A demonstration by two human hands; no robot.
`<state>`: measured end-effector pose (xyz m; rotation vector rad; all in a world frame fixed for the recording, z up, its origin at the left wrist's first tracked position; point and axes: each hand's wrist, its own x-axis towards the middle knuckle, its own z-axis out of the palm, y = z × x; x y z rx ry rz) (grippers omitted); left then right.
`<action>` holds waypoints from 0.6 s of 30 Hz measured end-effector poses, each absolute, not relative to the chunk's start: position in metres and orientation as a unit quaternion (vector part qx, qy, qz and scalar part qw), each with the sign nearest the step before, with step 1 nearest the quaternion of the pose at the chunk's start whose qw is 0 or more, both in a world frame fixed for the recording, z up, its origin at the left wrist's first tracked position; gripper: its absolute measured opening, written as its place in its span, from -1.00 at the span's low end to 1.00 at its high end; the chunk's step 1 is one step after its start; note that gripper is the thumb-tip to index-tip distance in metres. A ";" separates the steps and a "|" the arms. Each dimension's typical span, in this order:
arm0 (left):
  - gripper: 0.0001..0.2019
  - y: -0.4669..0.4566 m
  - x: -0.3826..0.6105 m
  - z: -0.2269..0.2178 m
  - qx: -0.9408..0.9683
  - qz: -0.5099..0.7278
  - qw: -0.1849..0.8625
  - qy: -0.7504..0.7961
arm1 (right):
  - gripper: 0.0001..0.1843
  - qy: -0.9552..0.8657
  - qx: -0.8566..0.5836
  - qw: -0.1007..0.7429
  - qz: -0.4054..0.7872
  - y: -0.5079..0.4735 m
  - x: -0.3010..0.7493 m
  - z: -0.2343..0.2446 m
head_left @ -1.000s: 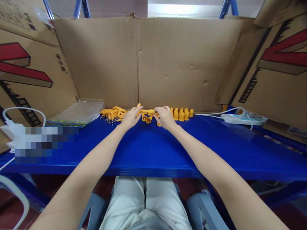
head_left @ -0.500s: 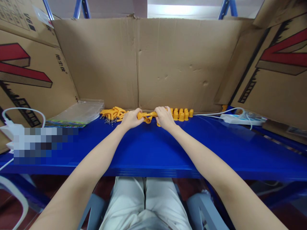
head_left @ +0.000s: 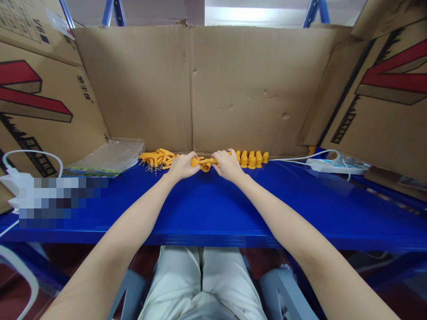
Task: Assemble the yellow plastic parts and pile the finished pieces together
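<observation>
My left hand [head_left: 183, 166] is closed around an orange plastic piece with a rounded end [head_left: 194, 162] showing at the fingertips. My right hand [head_left: 228, 165] grips a slim orange plastic piece [head_left: 213, 161] that points toward the left hand. The fingers cover much of both pieces, and I cannot tell whether they are joined. Just below, between the hands, an orange cup-shaped piece [head_left: 206, 168] shows its hollow mouth. Left of the left hand lies a pile of orange branching pieces [head_left: 157, 157] with thin curly metal ends. Rows of orange bell-shaped caps [head_left: 252, 161] stand beside the right hand.
Clear plastic bags [head_left: 110, 153] lie at the left of the blue table [head_left: 213, 209]. A white power strip [head_left: 336, 166] with cables sits at the right. A cardboard panel [head_left: 253, 89] rises behind, with printed boxes [head_left: 36, 102] at the sides.
My right hand has shifted slightly left, closer to my left hand. An orange bit visible under the right hand before is now out of sight. The left hand has hardly moved.
</observation>
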<state>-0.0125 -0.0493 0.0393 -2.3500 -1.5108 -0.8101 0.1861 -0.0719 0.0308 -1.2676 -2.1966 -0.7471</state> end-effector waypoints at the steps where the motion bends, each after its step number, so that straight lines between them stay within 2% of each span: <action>1: -0.65 -0.050 -0.012 0.040 -0.803 -0.276 0.117 -0.516 | -0.79 -0.804 -0.465 0.250 -0.274 -0.072 0.186 0.031; 10: -0.69 -0.050 -0.014 0.042 -0.798 -0.265 0.127 -0.527 | -0.69 -0.819 -0.458 0.244 -0.246 -0.069 0.186 0.026; 18: -0.72 -0.048 -0.014 0.044 -0.799 -0.250 0.121 -0.533 | -0.80 -0.810 -0.465 0.236 -0.267 -0.072 0.185 0.030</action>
